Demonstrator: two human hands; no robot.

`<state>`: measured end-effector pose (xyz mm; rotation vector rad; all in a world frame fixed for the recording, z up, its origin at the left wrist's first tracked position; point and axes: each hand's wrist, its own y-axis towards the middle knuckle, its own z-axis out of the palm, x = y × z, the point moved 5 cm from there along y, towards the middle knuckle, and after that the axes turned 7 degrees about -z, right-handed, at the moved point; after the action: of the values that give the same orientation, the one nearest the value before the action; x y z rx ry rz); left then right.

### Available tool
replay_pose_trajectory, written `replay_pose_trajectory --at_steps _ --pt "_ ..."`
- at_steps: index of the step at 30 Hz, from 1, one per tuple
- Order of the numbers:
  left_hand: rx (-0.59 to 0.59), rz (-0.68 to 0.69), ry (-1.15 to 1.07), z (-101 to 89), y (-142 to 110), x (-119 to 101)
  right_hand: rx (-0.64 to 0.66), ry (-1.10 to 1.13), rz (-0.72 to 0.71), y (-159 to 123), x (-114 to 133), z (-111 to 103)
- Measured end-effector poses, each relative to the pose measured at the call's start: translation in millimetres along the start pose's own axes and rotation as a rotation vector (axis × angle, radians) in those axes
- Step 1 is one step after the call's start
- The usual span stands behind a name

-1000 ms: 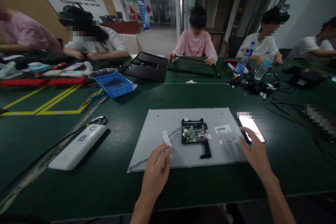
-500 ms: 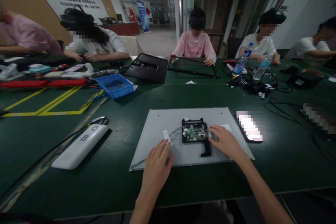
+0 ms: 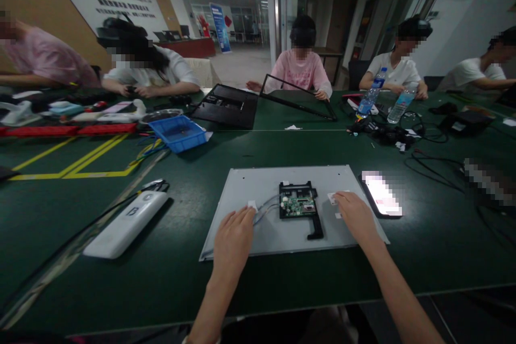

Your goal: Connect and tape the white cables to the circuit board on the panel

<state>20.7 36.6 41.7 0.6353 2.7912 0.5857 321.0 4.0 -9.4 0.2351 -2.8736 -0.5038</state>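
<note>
A flat grey panel (image 3: 258,180) lies on the green table in front of me. At its middle sits a black plastic bracket (image 3: 316,227) carrying a green circuit board (image 3: 298,206). Thin grey-blue cables (image 3: 268,205) run from the board toward my left hand (image 3: 234,232). That hand lies over the panel's left part, fingers stretched out, by a piece of white tape (image 3: 252,205); it covers some cable. On the panel's right part is my right hand (image 3: 357,217), fingers extended beside a white label (image 3: 332,199). The surface beneath both palms is hidden.
Right of the panel lies a lit phone (image 3: 381,193); to the left, a white power bank (image 3: 127,223) with a cable. Beyond are a blue tray (image 3: 177,134), a black cover (image 3: 226,106), bottles (image 3: 373,91), and a black frame (image 3: 298,102) held by a person opposite.
My right hand has moved right, away from the circuit board, uncovering its edge. My left hand has shifted slightly left. Across the table, the black frame's left end has risen.
</note>
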Motion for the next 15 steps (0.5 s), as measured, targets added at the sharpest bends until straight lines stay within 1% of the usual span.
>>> replay_pose_trajectory --at_steps 3,5,7,11,13,15 --pt "0.072 -0.004 0.036 1.0 11.4 9.0 0.009 -0.019 0.045 -3.1 -6.5 3.7" --pt "0.131 0.003 0.058 6.0 13.3 13.7 0.01 0.017 0.055 -4.8 -6.8 5.6" --pt "0.165 -0.005 0.061 10.2 11.4 17.4 -0.018 0.07 0.078 -6.5 -7.4 5.7" --pt "0.156 -0.036 0.036 7.5 10.0 17.4 -0.083 0.183 0.145 -8.8 -11.6 5.1" --pt "0.137 -0.048 0.015 3.0 17.3 11.9 -0.106 0.226 0.171 -9.0 -13.6 5.9" --pt "0.134 -0.037 -0.027 1.3 31.2 0.8 -0.119 0.256 0.182 -8.7 -14.2 7.5"
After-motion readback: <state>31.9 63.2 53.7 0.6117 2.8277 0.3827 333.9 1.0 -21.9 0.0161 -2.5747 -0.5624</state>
